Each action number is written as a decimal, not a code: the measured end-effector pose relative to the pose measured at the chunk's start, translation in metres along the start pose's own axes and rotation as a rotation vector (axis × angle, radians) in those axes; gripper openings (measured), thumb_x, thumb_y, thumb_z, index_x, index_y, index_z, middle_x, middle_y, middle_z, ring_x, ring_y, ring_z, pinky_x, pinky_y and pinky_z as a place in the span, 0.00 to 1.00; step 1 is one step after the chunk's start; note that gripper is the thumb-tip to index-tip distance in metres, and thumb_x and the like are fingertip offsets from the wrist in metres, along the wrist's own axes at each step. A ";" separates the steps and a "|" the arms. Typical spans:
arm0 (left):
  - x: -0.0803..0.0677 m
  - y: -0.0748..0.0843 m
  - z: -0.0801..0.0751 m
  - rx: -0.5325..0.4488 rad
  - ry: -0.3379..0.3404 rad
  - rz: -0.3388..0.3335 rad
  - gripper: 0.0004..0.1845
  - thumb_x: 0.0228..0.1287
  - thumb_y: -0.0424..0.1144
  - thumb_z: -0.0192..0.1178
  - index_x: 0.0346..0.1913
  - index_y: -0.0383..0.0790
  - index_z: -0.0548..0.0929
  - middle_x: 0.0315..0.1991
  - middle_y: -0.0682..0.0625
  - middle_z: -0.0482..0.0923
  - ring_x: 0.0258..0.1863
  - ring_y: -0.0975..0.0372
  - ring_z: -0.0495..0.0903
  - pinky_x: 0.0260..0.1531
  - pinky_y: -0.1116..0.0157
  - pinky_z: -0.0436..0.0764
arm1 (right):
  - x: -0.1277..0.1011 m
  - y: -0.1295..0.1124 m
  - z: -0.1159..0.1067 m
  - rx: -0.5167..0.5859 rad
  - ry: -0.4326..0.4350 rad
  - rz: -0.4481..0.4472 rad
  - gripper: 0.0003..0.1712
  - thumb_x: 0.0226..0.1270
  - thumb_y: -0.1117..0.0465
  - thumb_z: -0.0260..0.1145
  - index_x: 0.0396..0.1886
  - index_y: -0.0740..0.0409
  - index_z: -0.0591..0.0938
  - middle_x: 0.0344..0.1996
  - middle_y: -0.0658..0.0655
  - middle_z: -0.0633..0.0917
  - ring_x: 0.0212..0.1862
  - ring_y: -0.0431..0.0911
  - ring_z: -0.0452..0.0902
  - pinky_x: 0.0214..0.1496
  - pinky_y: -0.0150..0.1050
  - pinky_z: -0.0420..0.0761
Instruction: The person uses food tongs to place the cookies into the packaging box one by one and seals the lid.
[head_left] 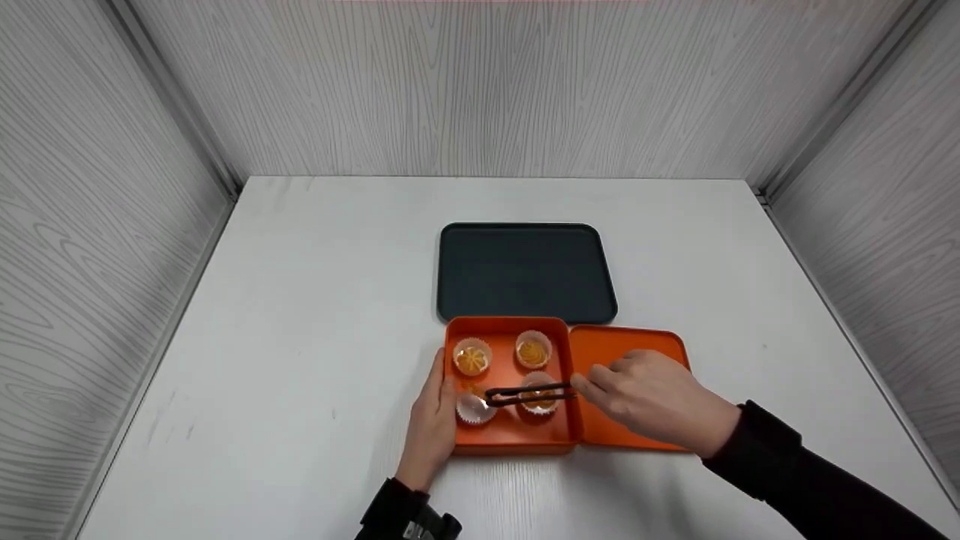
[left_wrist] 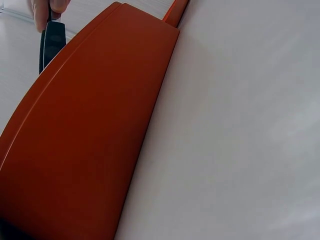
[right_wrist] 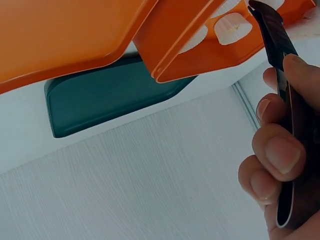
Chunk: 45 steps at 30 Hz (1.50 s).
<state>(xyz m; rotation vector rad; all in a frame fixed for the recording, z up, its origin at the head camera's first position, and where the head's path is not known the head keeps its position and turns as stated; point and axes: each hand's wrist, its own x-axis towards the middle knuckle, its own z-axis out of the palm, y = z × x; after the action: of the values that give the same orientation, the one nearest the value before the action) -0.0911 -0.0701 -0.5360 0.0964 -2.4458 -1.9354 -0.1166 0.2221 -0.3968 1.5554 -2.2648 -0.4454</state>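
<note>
An orange box (head_left: 510, 439) holds several white fluted paper cups, some with a yellow-orange swirled filling, such as the upper-left cup (head_left: 472, 358) and the upper-right cup (head_left: 533, 350). My left hand (head_left: 433, 416) rests along the box's left wall, fingers fairly straight. My right hand (head_left: 656, 397) grips black tongs (head_left: 525, 393) that reach leftward over the box. Their tips lie right by the lower-left cup (head_left: 475, 410), which looks mostly white, and their arms pass over the lower-right cup (head_left: 538, 405). In the right wrist view, fingers and thumb wrap the tongs (right_wrist: 280, 45).
An orange lid (head_left: 611, 345) lies against the box's right side, partly under my right hand. Behind the box is a dark green tray (head_left: 525, 274). All stand on a white table (head_left: 315, 300) enclosed by grey wood-grain panels (head_left: 487, 90).
</note>
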 end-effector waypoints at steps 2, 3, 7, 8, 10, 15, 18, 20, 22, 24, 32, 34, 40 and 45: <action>0.000 -0.001 0.000 0.001 0.002 -0.004 0.30 0.84 0.43 0.42 0.82 0.40 0.53 0.81 0.45 0.54 0.80 0.52 0.53 0.78 0.46 0.54 | 0.002 -0.001 -0.001 -0.017 -0.010 -0.011 0.16 0.60 0.65 0.77 0.48 0.58 0.85 0.18 0.50 0.64 0.18 0.43 0.45 0.25 0.34 0.46; 0.000 -0.001 0.000 0.000 0.002 -0.004 0.30 0.84 0.43 0.42 0.82 0.40 0.53 0.81 0.45 0.54 0.80 0.52 0.53 0.78 0.46 0.54 | 0.003 -0.001 -0.001 -0.025 -0.014 -0.015 0.15 0.61 0.65 0.77 0.47 0.58 0.85 0.18 0.50 0.64 0.18 0.43 0.46 0.25 0.34 0.46; 0.000 -0.001 0.001 -0.003 0.001 -0.016 0.31 0.84 0.44 0.43 0.82 0.41 0.53 0.81 0.45 0.54 0.80 0.52 0.53 0.78 0.46 0.54 | 0.006 -0.002 -0.004 -0.043 -0.036 -0.019 0.16 0.61 0.61 0.78 0.47 0.58 0.84 0.18 0.50 0.64 0.17 0.43 0.47 0.25 0.34 0.47; 0.000 -0.001 0.001 -0.004 -0.001 -0.018 0.31 0.84 0.44 0.43 0.82 0.41 0.52 0.81 0.45 0.53 0.80 0.52 0.53 0.78 0.46 0.54 | 0.006 -0.002 -0.004 -0.045 -0.040 -0.016 0.16 0.61 0.62 0.77 0.47 0.58 0.84 0.18 0.50 0.64 0.17 0.44 0.47 0.25 0.34 0.47; 0.000 0.000 0.001 -0.006 -0.003 -0.023 0.31 0.84 0.44 0.42 0.83 0.41 0.52 0.82 0.46 0.53 0.80 0.52 0.52 0.78 0.46 0.54 | 0.007 -0.003 -0.006 -0.053 -0.048 -0.010 0.15 0.61 0.64 0.77 0.47 0.58 0.85 0.18 0.50 0.64 0.17 0.43 0.47 0.25 0.34 0.47; 0.000 0.000 0.001 -0.011 -0.005 -0.027 0.30 0.85 0.43 0.41 0.83 0.41 0.51 0.82 0.46 0.52 0.80 0.52 0.52 0.78 0.47 0.54 | 0.008 -0.002 -0.010 -0.079 -0.075 0.007 0.17 0.60 0.67 0.75 0.50 0.58 0.85 0.17 0.51 0.64 0.17 0.43 0.46 0.23 0.34 0.49; 0.000 0.000 0.001 -0.010 -0.007 -0.040 0.31 0.85 0.44 0.41 0.83 0.41 0.51 0.82 0.46 0.52 0.81 0.53 0.52 0.78 0.47 0.54 | 0.009 -0.002 -0.013 -0.082 -0.097 0.015 0.18 0.61 0.65 0.76 0.52 0.58 0.85 0.18 0.51 0.67 0.17 0.43 0.47 0.22 0.33 0.51; 0.001 0.001 0.001 -0.012 -0.011 -0.056 0.31 0.85 0.45 0.42 0.83 0.42 0.51 0.82 0.47 0.52 0.81 0.53 0.52 0.78 0.47 0.54 | 0.010 -0.001 -0.015 -0.083 -0.104 0.017 0.20 0.62 0.63 0.76 0.53 0.57 0.85 0.19 0.51 0.68 0.17 0.43 0.48 0.22 0.32 0.53; 0.001 0.001 0.001 -0.016 -0.014 -0.069 0.31 0.85 0.45 0.41 0.83 0.43 0.51 0.82 0.47 0.52 0.81 0.53 0.52 0.77 0.46 0.54 | 0.010 0.000 -0.016 -0.077 -0.100 0.019 0.20 0.62 0.63 0.76 0.54 0.56 0.86 0.19 0.51 0.68 0.17 0.43 0.48 0.22 0.32 0.52; 0.001 0.002 0.001 -0.018 -0.016 -0.079 0.31 0.85 0.45 0.41 0.83 0.44 0.50 0.82 0.48 0.52 0.81 0.53 0.52 0.77 0.47 0.55 | 0.010 0.000 -0.016 -0.066 -0.086 0.024 0.18 0.63 0.61 0.76 0.53 0.56 0.86 0.18 0.51 0.67 0.17 0.43 0.47 0.22 0.32 0.50; 0.001 0.002 0.001 -0.009 -0.012 -0.057 0.30 0.85 0.44 0.40 0.83 0.44 0.51 0.82 0.48 0.51 0.81 0.54 0.51 0.78 0.48 0.53 | 0.007 0.002 -0.014 -0.031 -0.065 0.049 0.19 0.63 0.53 0.77 0.51 0.55 0.86 0.19 0.50 0.65 0.17 0.43 0.47 0.22 0.32 0.48; 0.001 0.001 0.001 -0.007 -0.011 -0.053 0.30 0.85 0.44 0.40 0.83 0.43 0.51 0.82 0.48 0.51 0.81 0.54 0.51 0.78 0.48 0.53 | 0.006 0.003 -0.014 -0.024 -0.068 0.057 0.20 0.62 0.52 0.78 0.50 0.56 0.86 0.19 0.50 0.66 0.17 0.43 0.48 0.22 0.31 0.49; 0.001 -0.001 0.001 -0.005 -0.006 -0.026 0.30 0.85 0.42 0.40 0.83 0.42 0.52 0.82 0.46 0.52 0.81 0.52 0.51 0.78 0.46 0.54 | 0.000 0.007 -0.014 0.030 -0.022 0.093 0.24 0.59 0.51 0.79 0.51 0.57 0.85 0.21 0.51 0.73 0.17 0.42 0.51 0.20 0.30 0.59; 0.001 0.000 0.001 -0.007 -0.007 -0.018 0.30 0.85 0.41 0.40 0.83 0.40 0.51 0.82 0.46 0.52 0.81 0.53 0.51 0.78 0.47 0.54 | -0.007 0.013 -0.013 0.073 0.050 0.118 0.25 0.57 0.53 0.81 0.50 0.59 0.86 0.23 0.52 0.75 0.16 0.41 0.54 0.18 0.30 0.65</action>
<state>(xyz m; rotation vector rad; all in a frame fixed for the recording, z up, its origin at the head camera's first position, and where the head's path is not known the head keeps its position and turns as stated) -0.0919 -0.0694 -0.5363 0.1118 -2.4512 -1.9544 -0.1189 0.2323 -0.3801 1.4403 -2.3425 -0.2922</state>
